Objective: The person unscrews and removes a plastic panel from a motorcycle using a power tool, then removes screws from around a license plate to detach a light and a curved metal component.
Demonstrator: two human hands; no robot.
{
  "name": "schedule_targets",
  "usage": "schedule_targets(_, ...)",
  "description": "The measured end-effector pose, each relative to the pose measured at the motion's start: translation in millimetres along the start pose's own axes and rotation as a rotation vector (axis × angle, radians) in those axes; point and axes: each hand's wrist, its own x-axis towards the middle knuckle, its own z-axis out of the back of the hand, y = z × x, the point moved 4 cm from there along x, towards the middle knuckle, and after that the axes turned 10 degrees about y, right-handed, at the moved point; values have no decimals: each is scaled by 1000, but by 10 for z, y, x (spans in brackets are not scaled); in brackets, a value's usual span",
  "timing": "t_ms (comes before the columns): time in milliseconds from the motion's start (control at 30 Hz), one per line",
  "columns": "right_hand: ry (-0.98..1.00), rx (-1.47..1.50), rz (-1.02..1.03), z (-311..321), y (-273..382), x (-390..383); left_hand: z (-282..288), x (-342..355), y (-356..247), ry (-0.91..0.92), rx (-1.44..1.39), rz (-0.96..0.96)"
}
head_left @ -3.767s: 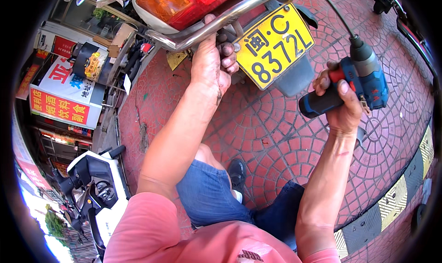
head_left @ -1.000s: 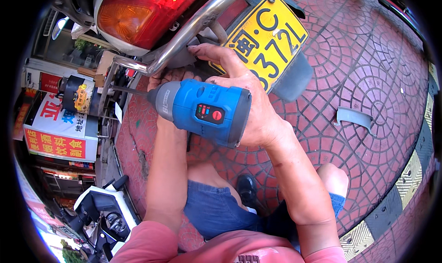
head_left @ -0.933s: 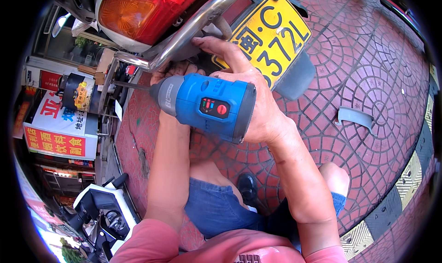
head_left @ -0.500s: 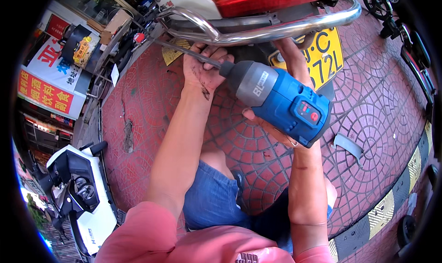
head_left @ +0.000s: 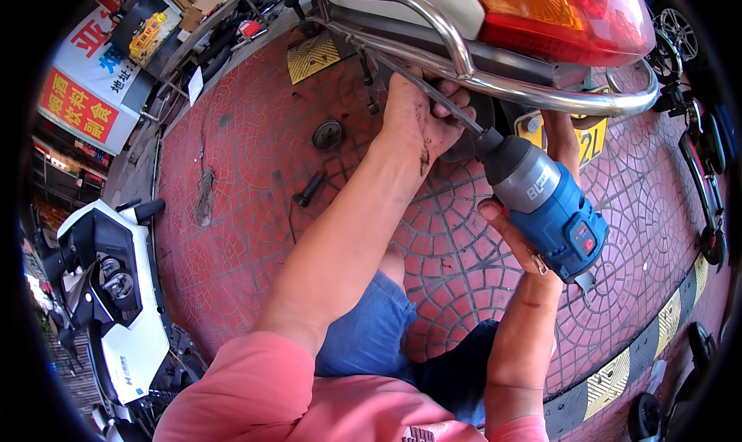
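Observation:
A blue and grey cordless impact driver [head_left: 553,198] with a long thin steel shaft [head_left: 435,94] is held in my right hand [head_left: 514,233]. Its shaft points up and left, under the rear of a scooter; the tip is hidden there. My left hand [head_left: 423,121], smudged with dark grease, has its fingers curled around the shaft, just ahead of the tool's nose. Above both hands are the chrome rear rail [head_left: 541,92] and the red and orange tail light [head_left: 568,20]. Partly behind the driver and my right fingers, a yellow number plate [head_left: 591,144] shows.
On the red paving lie a round dark part [head_left: 327,135], a black cylindrical object [head_left: 310,189] and a grey rag-like piece [head_left: 204,198]. A white scooter [head_left: 127,318] stands at left. Right of me runs a black and yellow kerb strip [head_left: 608,384], with parked vehicles beyond.
The view has shifted, so the scooter rear looks larger and my hands and driver lie farther right in the picture. The round part and black cylinder now show. Both hands keep their hold.

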Motion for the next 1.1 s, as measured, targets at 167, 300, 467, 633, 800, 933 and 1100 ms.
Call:
schedule_targets(167, -31, 135, -45, -88, 168, 32, 297, 23, -258, -105, -108, -90)
schedule_targets(300, -8, 103, 104, -38, 154, 55, 234, 81, -274, 124, -267, -175)
schedule_targets(467, -29, 336, 87, 20, 122, 22, 219, 151, -102, 243, -222, -237)
schedule_targets(633, -46, 345, 80, 23, 170, -5, 413, 181, -74, 119, -85, -278)
schedule_targets(800, -64, 141, 119, 93, 216, -35, 337, 116, 54, -105, 109, -355)
schedule_targets(933, -94, 381, 35, 115, 190, -83, 171, 81, 146, 63, -21, -296)
schedule_targets(1100, -24, 204, 102, 80, 218, -20, 117, 55, -25, 228, -279, -136)
